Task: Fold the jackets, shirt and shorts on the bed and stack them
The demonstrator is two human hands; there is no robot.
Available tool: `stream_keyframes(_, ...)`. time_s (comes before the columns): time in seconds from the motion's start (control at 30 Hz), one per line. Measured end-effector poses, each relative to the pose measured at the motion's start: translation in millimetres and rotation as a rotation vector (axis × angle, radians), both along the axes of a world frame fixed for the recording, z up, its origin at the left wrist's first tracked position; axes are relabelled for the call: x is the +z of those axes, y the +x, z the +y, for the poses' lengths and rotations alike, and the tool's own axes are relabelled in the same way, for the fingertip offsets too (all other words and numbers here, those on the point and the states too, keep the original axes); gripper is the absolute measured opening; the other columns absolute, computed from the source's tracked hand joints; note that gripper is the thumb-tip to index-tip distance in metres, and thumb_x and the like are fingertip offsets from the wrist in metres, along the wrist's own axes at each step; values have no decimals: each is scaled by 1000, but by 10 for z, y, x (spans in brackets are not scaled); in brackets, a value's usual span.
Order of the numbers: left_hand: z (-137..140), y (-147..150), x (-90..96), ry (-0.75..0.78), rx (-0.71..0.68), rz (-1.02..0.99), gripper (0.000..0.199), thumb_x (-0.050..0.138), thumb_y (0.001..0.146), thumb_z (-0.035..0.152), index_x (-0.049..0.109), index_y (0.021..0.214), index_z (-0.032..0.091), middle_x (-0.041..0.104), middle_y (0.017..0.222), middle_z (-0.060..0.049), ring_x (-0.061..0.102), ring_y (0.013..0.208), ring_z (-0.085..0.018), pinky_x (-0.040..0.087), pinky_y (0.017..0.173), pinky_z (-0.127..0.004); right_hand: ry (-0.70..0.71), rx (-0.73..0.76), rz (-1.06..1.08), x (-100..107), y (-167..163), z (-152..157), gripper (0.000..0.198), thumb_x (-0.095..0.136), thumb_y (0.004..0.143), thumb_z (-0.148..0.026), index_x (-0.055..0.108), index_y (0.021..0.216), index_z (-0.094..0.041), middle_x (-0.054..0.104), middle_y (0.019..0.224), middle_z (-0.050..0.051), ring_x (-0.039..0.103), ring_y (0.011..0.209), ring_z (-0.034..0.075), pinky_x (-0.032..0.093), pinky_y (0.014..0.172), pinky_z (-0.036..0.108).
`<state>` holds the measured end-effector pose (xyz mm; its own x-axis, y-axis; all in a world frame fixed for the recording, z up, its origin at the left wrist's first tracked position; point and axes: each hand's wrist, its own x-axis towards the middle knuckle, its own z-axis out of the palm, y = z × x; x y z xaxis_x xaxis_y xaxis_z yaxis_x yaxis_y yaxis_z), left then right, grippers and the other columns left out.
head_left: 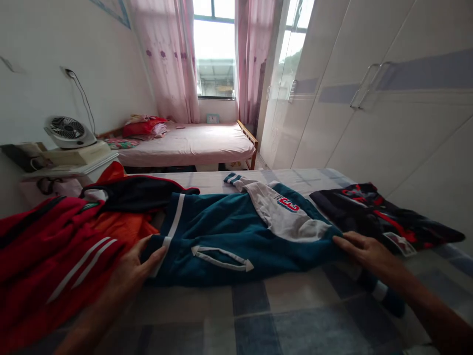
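Checked blue-and-cream bedding (281, 315) covered the bed where we worked, with white wardrobe doors (369, 98) along our right and a second, pink-sheeted bed (192, 140) under the curtained window. Across the checked cover lay our teal jacket (218, 241), spread sideways, its grey-and-white sleeve (284, 214) folded over the body. Left of it sat a heap of red and orange clothes (55, 246), with a dark garment (140, 195) on top; to the right lay a black-and-red top (380, 212). A small white fan (68, 130) stood on the bedside shelf. Our left hand (136, 268) gripped the jacket's striped hem between thumb and fingers. Our right hand (364, 251) pressed flat on the jacket's opposite end, fingers extended, not closed.
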<state>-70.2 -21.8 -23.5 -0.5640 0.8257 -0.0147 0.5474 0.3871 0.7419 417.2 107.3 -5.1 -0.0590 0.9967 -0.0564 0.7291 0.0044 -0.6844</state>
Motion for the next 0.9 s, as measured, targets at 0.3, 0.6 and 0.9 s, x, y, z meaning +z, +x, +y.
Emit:
stream_keyframes(0.3, -223, 27, 39, 9, -42, -94, 70, 51, 71, 62, 49, 128, 22, 63, 120, -7, 63, 103, -25, 53, 81, -32, 360, -132, -10, -52, 327, -212, 34, 57, 66, -53, 66, 82, -23, 65, 96, 12, 62, 78, 24, 50, 66, 37)
stream_keyframes(0.6, -266, -62, -83, -181, -208, 495, 55, 35, 85, 46, 47, 132, 20, 60, 124, -13, 62, 103, -31, 50, 80, -43, 521, -19, -541, -314, 534, -271, 33, 49, 71, -51, 60, 85, -22, 58, 109, 17, 58, 104, 37, 50, 82, 53)
stream_keyframes(0.9, 856, 5, 288, -37, -237, 895, 51, 38, 89, 37, 47, 131, 10, 47, 137, -16, 50, 120, -28, 43, 96, -37, 814, 143, -301, 107, -784, 103, 31, 46, 83, -36, 57, 108, -20, 57, 120, 10, 51, 116, 27, 40, 97, 46)
